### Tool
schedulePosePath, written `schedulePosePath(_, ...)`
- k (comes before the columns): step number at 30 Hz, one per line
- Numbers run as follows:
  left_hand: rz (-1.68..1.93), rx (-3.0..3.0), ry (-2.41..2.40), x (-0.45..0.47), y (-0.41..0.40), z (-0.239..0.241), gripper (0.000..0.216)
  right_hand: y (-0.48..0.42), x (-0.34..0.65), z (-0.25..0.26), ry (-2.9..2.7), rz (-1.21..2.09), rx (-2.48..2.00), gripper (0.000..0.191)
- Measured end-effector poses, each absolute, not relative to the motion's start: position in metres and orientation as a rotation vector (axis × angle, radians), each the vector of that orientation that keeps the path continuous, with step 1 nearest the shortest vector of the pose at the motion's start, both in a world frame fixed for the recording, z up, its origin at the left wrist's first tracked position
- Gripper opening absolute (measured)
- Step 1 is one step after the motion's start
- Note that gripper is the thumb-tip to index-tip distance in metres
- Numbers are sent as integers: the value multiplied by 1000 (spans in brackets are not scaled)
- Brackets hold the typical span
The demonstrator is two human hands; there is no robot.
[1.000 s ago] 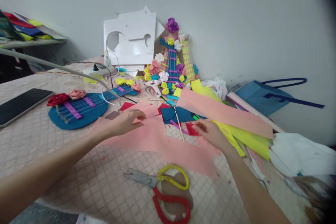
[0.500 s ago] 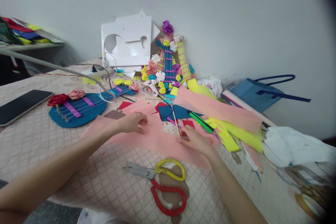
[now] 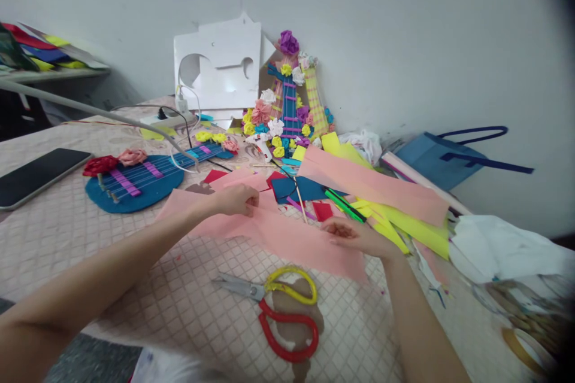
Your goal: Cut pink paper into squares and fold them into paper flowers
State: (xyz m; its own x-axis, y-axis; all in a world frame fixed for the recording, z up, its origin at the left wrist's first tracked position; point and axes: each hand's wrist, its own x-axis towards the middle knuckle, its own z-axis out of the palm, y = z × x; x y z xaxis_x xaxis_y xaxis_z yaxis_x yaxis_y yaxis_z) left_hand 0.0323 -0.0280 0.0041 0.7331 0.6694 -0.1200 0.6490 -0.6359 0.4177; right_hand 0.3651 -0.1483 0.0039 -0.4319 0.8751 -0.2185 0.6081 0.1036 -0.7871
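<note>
A sheet of pink crepe paper [image 3: 287,236] lies across the tablecloth between my two hands. My left hand [image 3: 240,200] is closed on its upper edge left of the middle, fingertips pinched together. Towards the sheet's right end, my right hand [image 3: 350,234] has curled fingers and thumb at the same edge; the exact grip is partly hidden. The upper edge runs fairly straight from one hand to the other. Nearer to me lie scissors [image 3: 256,292] with one yellow and one red handle, blades slightly apart. A thin wooden stick [image 3: 300,198] lies just beyond the sheet.
To the left are a blue paper guitar [image 3: 135,185] and a phone [image 3: 42,176]. A glue gun [image 3: 260,145] and flower-covered paper guitars [image 3: 290,102] stand behind. A green cutter knife [image 3: 345,204], yellow paper [image 3: 417,233] and a blue bag [image 3: 442,161] are at right.
My right hand has moved right along the pink crepe paper, away from the stick. My left hand has shifted slightly right and closed its fingers. The sheet's near edge has risen.
</note>
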Motion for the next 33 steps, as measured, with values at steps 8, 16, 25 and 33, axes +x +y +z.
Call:
schedulePosePath(8, 11, 2534, 953, 20, -13, 6, 21, -150, 383, 9, -1999, 1295, -1443, 30)
schedulePosePath(16, 528, 2601, 1051, 21, -32, 9, 23, -154, 388, 4, -1816, 1205, -1470, 38)
schedulePosePath(25, 286, 2367, 627, 18, -73, -6, 22, -149, 383, -7, -1698, 1272, -1436, 40)
schedulePosePath(33, 451, 2172, 699, -6, -67, -14, 20, -104, 326, 9, -1768, 1219, -1370, 27)
